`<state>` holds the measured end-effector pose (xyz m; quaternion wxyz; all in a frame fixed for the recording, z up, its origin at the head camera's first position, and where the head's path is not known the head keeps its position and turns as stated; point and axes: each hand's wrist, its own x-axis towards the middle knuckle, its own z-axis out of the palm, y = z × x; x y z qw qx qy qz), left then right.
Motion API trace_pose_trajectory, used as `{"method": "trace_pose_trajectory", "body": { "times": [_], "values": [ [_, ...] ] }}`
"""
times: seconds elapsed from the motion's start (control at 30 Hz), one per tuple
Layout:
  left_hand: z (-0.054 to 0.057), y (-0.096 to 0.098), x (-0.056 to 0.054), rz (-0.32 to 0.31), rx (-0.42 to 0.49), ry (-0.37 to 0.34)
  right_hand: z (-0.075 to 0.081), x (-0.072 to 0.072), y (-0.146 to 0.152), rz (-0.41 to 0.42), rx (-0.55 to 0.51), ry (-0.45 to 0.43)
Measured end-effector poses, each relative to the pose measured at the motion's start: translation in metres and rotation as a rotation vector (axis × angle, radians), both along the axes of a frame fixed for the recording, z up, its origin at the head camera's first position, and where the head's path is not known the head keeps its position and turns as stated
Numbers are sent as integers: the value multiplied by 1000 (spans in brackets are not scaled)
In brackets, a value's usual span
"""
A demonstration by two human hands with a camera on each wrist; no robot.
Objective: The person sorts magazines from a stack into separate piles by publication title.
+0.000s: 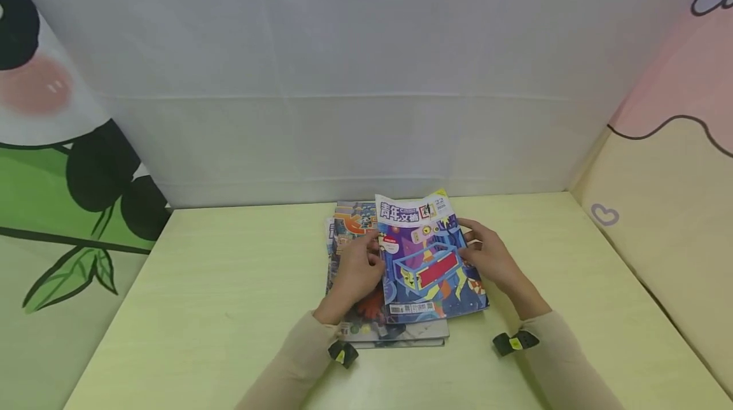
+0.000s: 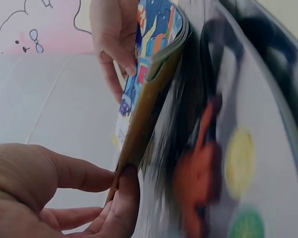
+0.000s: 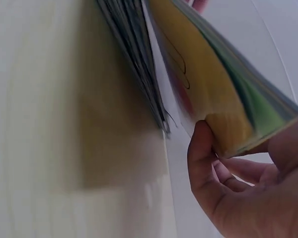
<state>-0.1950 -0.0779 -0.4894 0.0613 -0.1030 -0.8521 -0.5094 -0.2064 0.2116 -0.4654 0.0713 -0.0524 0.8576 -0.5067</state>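
A magazine (image 1: 426, 263) with a blue and purple cover is tilted above a stack of magazines (image 1: 395, 335) on the table. By its left edge, my left hand (image 1: 359, 267) pinches it between thumb and fingers, as the left wrist view shows close up. The right hand (image 1: 489, 255) grips the opposite edge, its thumb and fingers around the pages (image 3: 268, 119) in the right wrist view. Below, the uppermost magazine of the stack shows a dark cover with an orange figure (image 2: 198, 178). Much of that cover is hidden by the lifted magazine and my left hand.
The pale table (image 1: 229, 295) extends to both sides of the stack. A white cloth wall (image 1: 366, 91) rises along its back edge. Printed panels stand at left and right, one with dark and green shapes (image 1: 103, 187), the other pink and cream (image 1: 658, 206).
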Motion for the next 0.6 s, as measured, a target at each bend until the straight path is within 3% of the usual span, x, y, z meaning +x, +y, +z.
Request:
{"method": "trace_pose_trajectory", "body": {
  "times": [0.17,0.37,0.6],
  "values": [
    [25,22,9,-7,24,-82,2,-4,18,9,-4,11],
    [26,42,5,2,50,-60,8,-10,39,4,-4,16],
    [22,68,1,-25,121,-90,13,-12,63,11,-13,20]
  ]
}}
